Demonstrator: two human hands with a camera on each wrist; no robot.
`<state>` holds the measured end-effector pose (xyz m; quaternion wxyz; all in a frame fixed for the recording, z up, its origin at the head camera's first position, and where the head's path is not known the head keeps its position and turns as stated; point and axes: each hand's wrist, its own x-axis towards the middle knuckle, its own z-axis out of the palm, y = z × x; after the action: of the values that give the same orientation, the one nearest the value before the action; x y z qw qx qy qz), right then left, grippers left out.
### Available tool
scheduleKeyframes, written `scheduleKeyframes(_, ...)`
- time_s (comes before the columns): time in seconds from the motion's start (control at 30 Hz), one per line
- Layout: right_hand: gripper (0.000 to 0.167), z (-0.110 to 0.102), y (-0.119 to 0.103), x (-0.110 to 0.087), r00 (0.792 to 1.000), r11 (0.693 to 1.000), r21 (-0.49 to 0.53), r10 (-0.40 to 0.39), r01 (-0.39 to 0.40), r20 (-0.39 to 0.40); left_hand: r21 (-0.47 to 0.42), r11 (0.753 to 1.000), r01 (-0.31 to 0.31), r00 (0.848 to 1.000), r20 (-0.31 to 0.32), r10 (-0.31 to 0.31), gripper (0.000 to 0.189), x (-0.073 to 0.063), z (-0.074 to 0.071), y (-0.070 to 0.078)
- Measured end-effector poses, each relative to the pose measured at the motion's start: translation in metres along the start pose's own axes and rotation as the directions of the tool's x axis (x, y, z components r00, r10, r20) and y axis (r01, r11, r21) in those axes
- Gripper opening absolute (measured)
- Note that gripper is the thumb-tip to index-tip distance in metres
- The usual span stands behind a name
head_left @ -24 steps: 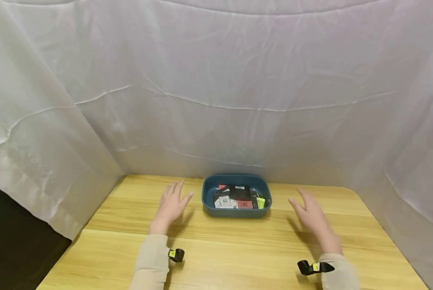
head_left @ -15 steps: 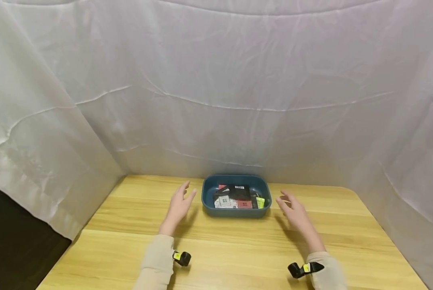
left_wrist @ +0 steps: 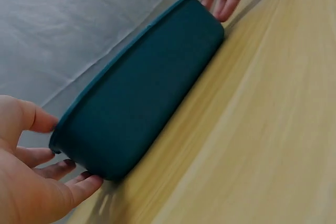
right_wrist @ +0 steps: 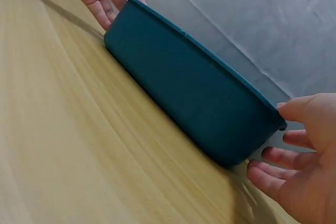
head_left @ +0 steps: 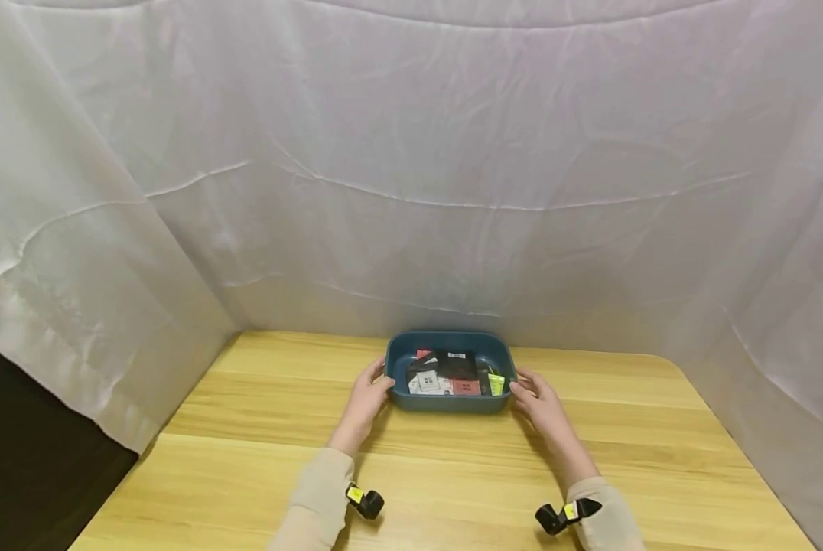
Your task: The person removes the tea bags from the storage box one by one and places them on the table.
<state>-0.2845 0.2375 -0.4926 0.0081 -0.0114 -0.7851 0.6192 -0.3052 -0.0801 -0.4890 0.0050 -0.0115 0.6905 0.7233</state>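
A dark teal plastic basin [head_left: 446, 404] sits at the far side of the wooden table, holding several small flat packets. Among them are a black packet [head_left: 456, 366], a white packet [head_left: 427, 382], a red packet [head_left: 466, 388] and a yellow-green packet [head_left: 496, 384]. My left hand [head_left: 366, 399] holds the basin's left end, thumb at the rim and fingers along the outer wall. At the opposite end my right hand [head_left: 544, 404] has the same hold. Both wrist views show the basin's outer wall [left_wrist: 136, 87] between the two hands; its contents are hidden there.
A light wooden table [head_left: 453, 474] extends in front of the basin. Pale grey cloth [head_left: 453, 176] hangs close behind the basin and down both sides. A dark area [head_left: 33, 451] lies at the lower left. Each sleeve carries a small black wrist camera [head_left: 365, 501].
Both hands have come inward from either side of the basin and now hold its ends. Their spread fingers have closed in around the rim. The basin has hardly moved.
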Motion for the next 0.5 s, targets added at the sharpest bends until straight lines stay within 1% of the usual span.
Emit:
scheduleKeyframes(0.1,0.057,0.001,0.002,0.002,1.0,1.0,0.03,0.007,-0.007,0.01,-0.034,0.999,-0.009,1.0,0.002,0.009,0.063,0.001,0.0,-0.001)
scheduleKeyframes(0.27,0.058,-0.001,0.005,0.003,0.999,0.997,0.077,0.025,-0.027,0.031,-0.072,0.997,0.005,1.0,0.008,-0.005,0.064,-0.003,0.002,-0.002)
scheduleKeyframes(0.37,0.058,-0.005,0.006,0.002,0.999,0.991,0.129,0.027,-0.032,0.046,-0.088,0.996,0.019,1.0,0.018,-0.018,0.064,-0.007,0.007,-0.002)
scheduleKeyframes(0.5,0.061,-0.016,0.006,0.001,0.997,0.973,0.228,0.028,-0.045,0.076,-0.095,0.995,0.022,0.999,0.039,-0.018,0.065,-0.009,0.016,0.0)
